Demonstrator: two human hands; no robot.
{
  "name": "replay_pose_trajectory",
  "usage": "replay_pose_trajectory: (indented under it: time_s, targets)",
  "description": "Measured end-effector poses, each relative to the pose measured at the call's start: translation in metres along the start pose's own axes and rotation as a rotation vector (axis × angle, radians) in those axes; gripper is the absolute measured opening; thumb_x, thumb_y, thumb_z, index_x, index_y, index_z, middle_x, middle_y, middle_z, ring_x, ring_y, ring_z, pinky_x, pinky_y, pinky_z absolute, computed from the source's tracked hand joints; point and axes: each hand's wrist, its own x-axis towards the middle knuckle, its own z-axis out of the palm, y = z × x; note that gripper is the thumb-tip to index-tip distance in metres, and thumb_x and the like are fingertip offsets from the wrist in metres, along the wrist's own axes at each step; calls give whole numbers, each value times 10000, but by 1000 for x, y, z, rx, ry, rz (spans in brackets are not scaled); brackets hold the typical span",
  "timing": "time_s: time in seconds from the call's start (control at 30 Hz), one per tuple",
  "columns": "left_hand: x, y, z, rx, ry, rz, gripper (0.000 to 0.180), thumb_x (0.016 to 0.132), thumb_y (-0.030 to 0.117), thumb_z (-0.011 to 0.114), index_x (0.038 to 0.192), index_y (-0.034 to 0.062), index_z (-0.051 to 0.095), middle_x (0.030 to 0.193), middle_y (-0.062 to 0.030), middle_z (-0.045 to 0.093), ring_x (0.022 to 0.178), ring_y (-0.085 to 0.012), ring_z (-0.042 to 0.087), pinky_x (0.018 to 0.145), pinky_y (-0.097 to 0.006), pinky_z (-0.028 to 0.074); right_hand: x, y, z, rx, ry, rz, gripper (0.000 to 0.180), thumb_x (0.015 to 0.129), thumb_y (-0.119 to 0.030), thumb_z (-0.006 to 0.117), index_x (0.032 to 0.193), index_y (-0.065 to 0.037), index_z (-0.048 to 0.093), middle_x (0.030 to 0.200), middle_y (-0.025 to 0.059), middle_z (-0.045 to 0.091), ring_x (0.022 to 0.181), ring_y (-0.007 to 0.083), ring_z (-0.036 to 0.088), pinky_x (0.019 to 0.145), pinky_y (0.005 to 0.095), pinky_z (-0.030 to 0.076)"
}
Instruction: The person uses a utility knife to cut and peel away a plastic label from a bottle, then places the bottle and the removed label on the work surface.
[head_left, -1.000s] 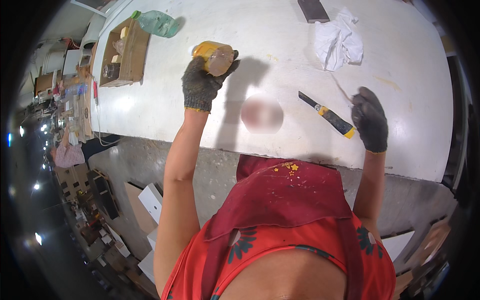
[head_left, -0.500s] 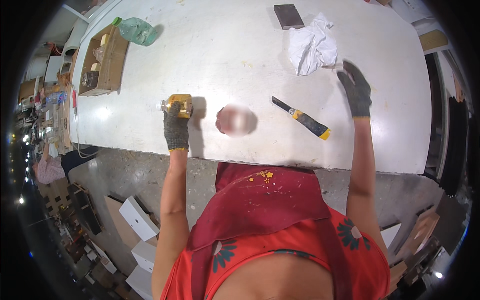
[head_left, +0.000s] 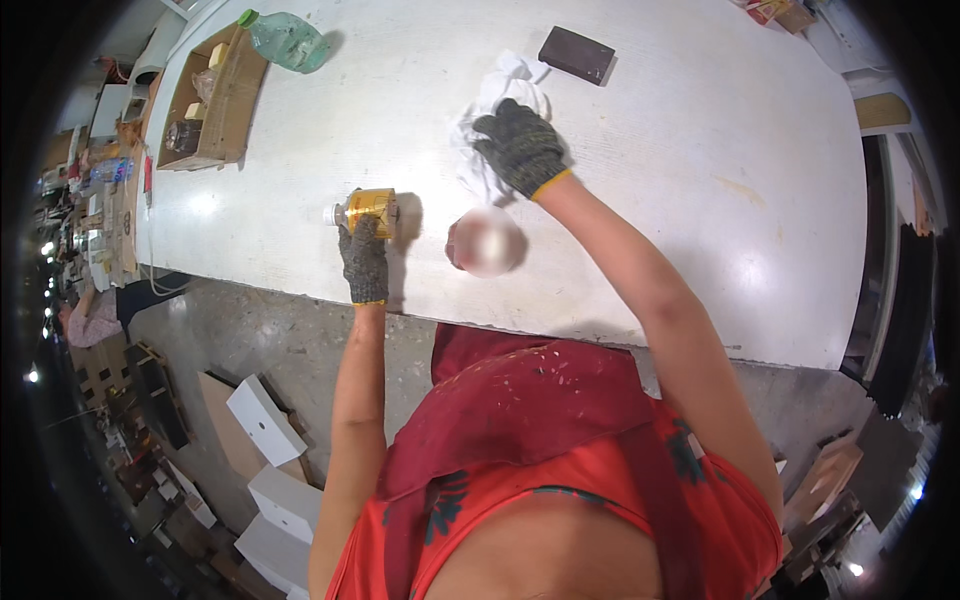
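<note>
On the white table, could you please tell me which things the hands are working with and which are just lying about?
In hand:
left hand holds amber bottle
right hand on white rag

Lying about:
dark block
green bottle
cardboard box

- A small amber-yellow bottle with a pale cap lay on its side on the white table, cap pointing left, near the front edge, gripped from below.
- A crumpled white cloth lay further back and to the right, bunched, partly covered from above.
</note>
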Motion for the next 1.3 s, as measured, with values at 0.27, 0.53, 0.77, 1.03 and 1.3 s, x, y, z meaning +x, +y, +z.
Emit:
replay_pose_trajectory:
  time_s: [0.27, 0.53, 0.77, 1.03, 1.3]
  targets:
    - [-1, 8, 2, -66, 3, -17, 537, 905, 290, 592, 1330, 7, 424, 1208, -120, 552, 1090, -223, 554, 925, -333, 454, -75, 70, -37, 76, 128, 170, 250, 806, -259, 661, 1039, -168, 671, 1023, 57, 642, 965, 262, 586, 881, 375, 454]
    - [-20, 72, 46, -446, -83, 109, 563, 924, 233, 532, 1392, -6, 330, 1304, -206, 466, 1173, -310, 515, 1024, -417, 418, -209, 142, -195, 563, 226, 780, 457, 826, -33, 630, 1274, -100, 575, 892, -29, 566, 750, 68, 485, 692, 203, 440]
    - [-69, 105, 146, -164, -456, 180, 793, 868, 520, 591, 1367, -36, 324, 1294, -198, 483, 1091, -266, 567, 982, -359, 441, -254, 101, -294, 1046, 653, 667, 426, 850, -49, 608, 1260, 22, 519, 910, 44, 571, 711, 99, 505, 621, 216, 428]
    - [-89, 61, 243, 212, -1147, -116, 876, 572, 274, 859, 1285, -33, 451, 1299, -240, 488, 1068, -255, 595, 923, -385, 492, -233, 36, -243, 1710, 395, 415, 382, 837, -40, 593, 1208, 29, 534, 869, 72, 588, 682, 132, 546, 581, 240, 456]
    - [-120, 38, 279, -417, -1265, -701, 372, 911, 8, 493, 1276, -28, 429, 1196, -169, 591, 1095, -241, 590, 985, -370, 465, -296, 40, -250, 1434, 489, 700, 442, 845, -33, 583, 1278, 2, 504, 1020, 99, 634, 771, 143, 622, 619, 247, 498]
